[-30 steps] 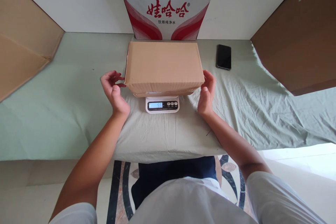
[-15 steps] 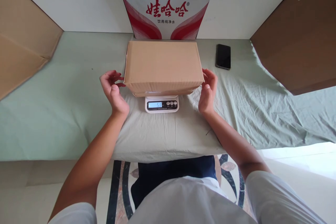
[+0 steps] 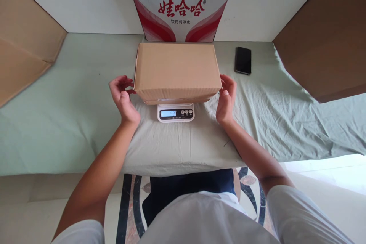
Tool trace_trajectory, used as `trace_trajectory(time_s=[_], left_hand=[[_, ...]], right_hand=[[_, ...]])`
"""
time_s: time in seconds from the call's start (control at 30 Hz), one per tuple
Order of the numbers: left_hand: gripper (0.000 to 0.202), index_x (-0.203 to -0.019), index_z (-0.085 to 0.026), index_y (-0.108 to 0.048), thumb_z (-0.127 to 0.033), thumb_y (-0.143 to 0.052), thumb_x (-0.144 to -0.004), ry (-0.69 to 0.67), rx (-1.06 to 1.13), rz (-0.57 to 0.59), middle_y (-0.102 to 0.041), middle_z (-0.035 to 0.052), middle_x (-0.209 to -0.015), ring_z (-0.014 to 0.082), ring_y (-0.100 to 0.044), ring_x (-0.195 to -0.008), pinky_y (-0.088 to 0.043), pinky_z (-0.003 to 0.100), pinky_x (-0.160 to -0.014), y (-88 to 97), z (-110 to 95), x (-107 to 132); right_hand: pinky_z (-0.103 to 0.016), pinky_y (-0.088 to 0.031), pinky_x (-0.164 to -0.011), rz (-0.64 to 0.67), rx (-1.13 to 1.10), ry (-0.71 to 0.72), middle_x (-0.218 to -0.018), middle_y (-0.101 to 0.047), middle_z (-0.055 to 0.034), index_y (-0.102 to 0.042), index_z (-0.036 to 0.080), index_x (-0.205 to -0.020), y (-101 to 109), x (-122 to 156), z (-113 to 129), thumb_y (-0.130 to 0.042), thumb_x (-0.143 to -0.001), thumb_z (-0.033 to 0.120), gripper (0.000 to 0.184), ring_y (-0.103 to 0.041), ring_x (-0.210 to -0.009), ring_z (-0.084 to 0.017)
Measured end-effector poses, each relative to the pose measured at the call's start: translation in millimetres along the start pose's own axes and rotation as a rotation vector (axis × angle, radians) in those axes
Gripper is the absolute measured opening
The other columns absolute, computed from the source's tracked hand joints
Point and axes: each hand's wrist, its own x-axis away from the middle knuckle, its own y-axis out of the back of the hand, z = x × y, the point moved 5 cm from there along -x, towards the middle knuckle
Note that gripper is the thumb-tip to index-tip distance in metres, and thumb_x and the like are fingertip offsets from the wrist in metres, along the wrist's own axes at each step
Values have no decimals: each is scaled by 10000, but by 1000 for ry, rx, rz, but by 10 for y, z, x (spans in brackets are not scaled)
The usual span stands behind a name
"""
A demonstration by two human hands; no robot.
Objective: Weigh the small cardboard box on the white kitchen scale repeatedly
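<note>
A closed brown cardboard box (image 3: 177,66) rests on a small white digital scale (image 3: 175,118). Its body hides the scale's platform; only the front panel shows, its lit display seeming to read 52. My left hand (image 3: 124,97) is beside the box's left front corner, palm inward, fingers loosely bent and spread, thumb up. Opposite it, my right hand (image 3: 227,97) is cupped at the right front corner, its fingertips partly behind the box edge. Neither hand grips the box; whether the fingertips lightly touch it I cannot tell.
Behind the box, a white and red carton (image 3: 180,7) stands against the white wall. A black phone (image 3: 243,61) lies to the right on the pale green cloth (image 3: 85,122). Large cardboard boxes flank the surface at left (image 3: 25,34) and right (image 3: 328,42).
The scale's display has gone from about 53 to about 52. Both hands and the box have stayed nearly still; the view has shifted very slightly.
</note>
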Motion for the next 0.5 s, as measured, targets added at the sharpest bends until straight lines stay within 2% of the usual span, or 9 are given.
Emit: trace_trajectory(time_s=[0.17, 0.5], left_hand=[[721, -1218, -182, -653, -800, -703, -852, -19, 29, 8, -651, 150, -1182, 278, -607, -1040, -472, 374, -784, -2, -8, 10], [749, -1221, -201, -649, -843, -670, -836, -8, -11, 2, -652, 147, -1186, 288, -624, -1052, -492, 380, -782, 17, 11, 7]], right_hand=[[-683, -562, -1228, -1, 13, 1, -1559, -658, -58, -605, 431, -1457, 3, -1, -19, -547, -999, 818, 603, -647, -1486, -367], [-684, -569, -1219, 16, 25, -2, -1538, -657, -64, -586, 415, -1466, -18, 13, 1, -495, -1019, 845, 627, -672, -1446, -351]])
